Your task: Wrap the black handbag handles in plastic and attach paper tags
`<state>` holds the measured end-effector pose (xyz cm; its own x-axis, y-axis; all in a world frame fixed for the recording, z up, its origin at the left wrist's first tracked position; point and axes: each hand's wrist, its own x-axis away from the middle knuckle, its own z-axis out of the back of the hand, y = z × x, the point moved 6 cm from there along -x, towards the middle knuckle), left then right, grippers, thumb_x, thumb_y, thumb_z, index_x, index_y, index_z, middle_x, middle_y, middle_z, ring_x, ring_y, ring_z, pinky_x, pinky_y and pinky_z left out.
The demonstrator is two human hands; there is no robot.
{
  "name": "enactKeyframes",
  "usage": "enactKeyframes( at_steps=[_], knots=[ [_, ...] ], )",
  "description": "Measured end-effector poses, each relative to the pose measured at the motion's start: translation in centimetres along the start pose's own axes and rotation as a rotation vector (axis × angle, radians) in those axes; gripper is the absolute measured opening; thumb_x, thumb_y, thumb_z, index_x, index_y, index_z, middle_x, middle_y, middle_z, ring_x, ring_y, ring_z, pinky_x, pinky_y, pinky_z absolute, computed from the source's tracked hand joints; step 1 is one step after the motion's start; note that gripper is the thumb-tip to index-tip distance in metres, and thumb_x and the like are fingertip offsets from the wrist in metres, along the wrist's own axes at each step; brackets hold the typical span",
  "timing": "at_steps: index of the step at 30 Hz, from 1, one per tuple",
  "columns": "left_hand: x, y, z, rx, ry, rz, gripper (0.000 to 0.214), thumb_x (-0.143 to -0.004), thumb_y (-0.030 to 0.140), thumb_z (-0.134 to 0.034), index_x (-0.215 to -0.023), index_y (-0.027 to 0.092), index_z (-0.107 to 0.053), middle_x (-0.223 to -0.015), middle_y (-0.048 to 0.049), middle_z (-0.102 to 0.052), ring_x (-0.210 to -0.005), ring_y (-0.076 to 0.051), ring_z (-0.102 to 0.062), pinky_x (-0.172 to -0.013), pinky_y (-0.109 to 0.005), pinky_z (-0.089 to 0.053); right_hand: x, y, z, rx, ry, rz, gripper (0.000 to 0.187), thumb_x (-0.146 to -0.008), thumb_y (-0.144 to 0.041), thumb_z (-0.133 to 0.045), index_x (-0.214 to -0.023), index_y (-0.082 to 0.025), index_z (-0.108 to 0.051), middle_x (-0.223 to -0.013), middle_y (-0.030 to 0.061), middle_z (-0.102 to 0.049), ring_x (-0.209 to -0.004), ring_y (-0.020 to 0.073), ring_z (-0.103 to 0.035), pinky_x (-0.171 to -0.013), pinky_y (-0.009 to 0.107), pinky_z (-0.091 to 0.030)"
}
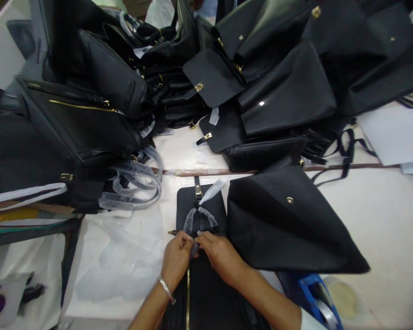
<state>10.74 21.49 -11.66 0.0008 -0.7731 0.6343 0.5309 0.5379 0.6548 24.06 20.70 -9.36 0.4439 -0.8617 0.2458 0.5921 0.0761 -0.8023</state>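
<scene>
A black bag [213, 293] with a gold zipper lies on the table in front of me, its flap [182, 201] spread out at the far end with a gold clasp [198, 191]. Clear plastic wrap [206, 215] loops over the flap. My left hand [179, 254], with a bangle on the wrist, pinches the lower part of this wrap. Close beside it, my right hand [218, 252] pinches at the same plastic, thumb and fingers together. What lies right between the fingertips is partly hidden. A pointed brown tip [172, 233] sticks out left of my left hand.
Black bags are heaped at the back left [89, 123] and back right [285, 91]. Another black bag [289, 220] lies close on the right. Plastic-wrapped straps [137, 192] curl at the left. A blue tape dispenser [306, 286] and a tape roll [344, 295] are lower right; white sheets [392, 133] lie beyond.
</scene>
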Motion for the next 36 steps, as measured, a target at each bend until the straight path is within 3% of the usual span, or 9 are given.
enactKeyframes(
  at_steps=[2,4,7,9,12,18,25,30,36],
  knots=[
    [0.1,0.0,-0.1,0.006,-0.009,0.005,0.014,-0.081,0.025,-0.044,-0.071,0.021,-0.053,-0.063,0.0021,-0.064,-0.059,-0.016,-0.063,-0.056,-0.025,-0.047,0.7,1.6,0.7,-0.279,0.223,-0.179,0.029,-0.091,-0.011,-0.041,-0.116,-0.020,-0.053,-0.112,0.0086,-0.062,-0.095,0.0163,-0.063,-0.081,0.029,-0.054],
    [0.2,0.2,-0.1,-0.002,-0.007,0.006,0.013,-0.081,0.025,-0.045,-0.072,0.021,-0.053,-0.063,0.0015,-0.064,-0.060,-0.016,-0.063,-0.057,-0.026,-0.047,1.8,3.6,0.1,-0.554,0.383,-0.452,0.019,-0.091,-0.025,-0.044,-0.107,-0.019,-0.054,-0.092,0.0059,-0.066,-0.070,0.0148,-0.065,-0.062,0.027,-0.056],
    [0.5,0.6,-0.2,-0.085,0.014,-0.007,0.015,-0.083,0.025,-0.044,-0.070,0.022,-0.052,-0.061,0.0022,-0.062,-0.058,-0.017,-0.061,-0.056,-0.025,-0.043,2.4,5.0,-3.3,-0.978,0.336,-0.764,0.030,-0.085,-0.048,-0.050,-0.080,-0.019,-0.051,-0.055,-0.0047,-0.054,-0.036,0.0099,-0.049,-0.034,0.021,-0.042],
    [0.8,0.9,-0.2,-0.179,0.031,-0.029,0.016,-0.084,0.026,-0.043,-0.071,0.023,-0.051,-0.060,0.0027,-0.061,-0.058,-0.016,-0.060,-0.056,-0.025,-0.040,2.1,4.9,-4.9,-1.190,0.281,-0.834,0.036,-0.079,-0.054,-0.055,-0.071,-0.019,-0.048,-0.048,-0.0078,-0.048,-0.030,0.0062,-0.039,-0.030,0.018,-0.032],
    [1.1,1.0,-0.4,-0.278,0.046,-0.050,0.017,-0.086,0.025,-0.040,-0.072,0.024,-0.051,-0.059,0.0033,-0.060,-0.056,-0.016,-0.058,-0.055,-0.024,-0.036,1.6,5.0,-5.5,-1.305,0.302,-0.845,0.034,-0.070,-0.048,-0.063,-0.067,-0.019,-0.046,-0.049,-0.0095,-0.046,-0.031,0.0019,-0.030,-0.031,0.015,-0.023],
    [0.4,1.4,-1.3,-0.395,0.059,-0.057,0.014,-0.085,0.022,-0.041,-0.074,0.024,-0.050,-0.062,0.0015,-0.059,-0.060,-0.017,-0.057,-0.055,-0.024,-0.031,2.2,4.7,-6.0,-1.308,0.295,-0.875,0.028,-0.066,-0.039,-0.061,-0.061,-0.020,-0.042,-0.043,-0.0116,-0.040,-0.030,0.0022,-0.027,-0.031,0.015,-0.020],
    [-0.4,1.8,-2.5,-0.459,0.056,-0.029,0.014,-0.085,0.020,-0.040,-0.075,0.023,-0.048,-0.062,0.0004,-0.057,-0.060,-0.018,-0.056,-0.056,-0.026,-0.029,2.7,4.9,-6.6,-1.298,0.176,-0.860,0.022,-0.072,-0.039,-0.054,-0.068,-0.021,-0.043,-0.049,-0.0090,-0.049,-0.031,0.0042,-0.034,-0.032,0.015,-0.026],
    [-0.8,1.3,-2.3,-0.414,0.046,-0.046,0.014,-0.085,0.018,-0.040,-0.075,0.022,-0.049,-0.065,0.0011,-0.057,-0.062,-0.015,-0.056,-0.057,-0.024,-0.031,3.2,4.6,-4.2,-0.830,0.292,-0.648,0.019,-0.086,-0.040,-0.044,-0.088,-0.021,-0.048,-0.065,-0.0040,-0.056,-0.038,0.0095,-0.049,-0.036,0.020,-0.037],
    [-0.9,1.1,-2.2,-0.363,0.040,-0.055,0.014,-0.087,0.022,-0.040,-0.076,0.022,-0.049,-0.066,0.0013,-0.057,-0.063,-0.015,-0.055,-0.058,-0.024,-0.033,3.0,2.4,-1.5,-0.393,0.325,-0.448,0.018,-0.089,-0.021,-0.040,-0.104,-0.021,-0.051,-0.079,0.0021,-0.064,-0.065,0.0163,-0.063,-0.063,0.025,-0.046]
  ],
)
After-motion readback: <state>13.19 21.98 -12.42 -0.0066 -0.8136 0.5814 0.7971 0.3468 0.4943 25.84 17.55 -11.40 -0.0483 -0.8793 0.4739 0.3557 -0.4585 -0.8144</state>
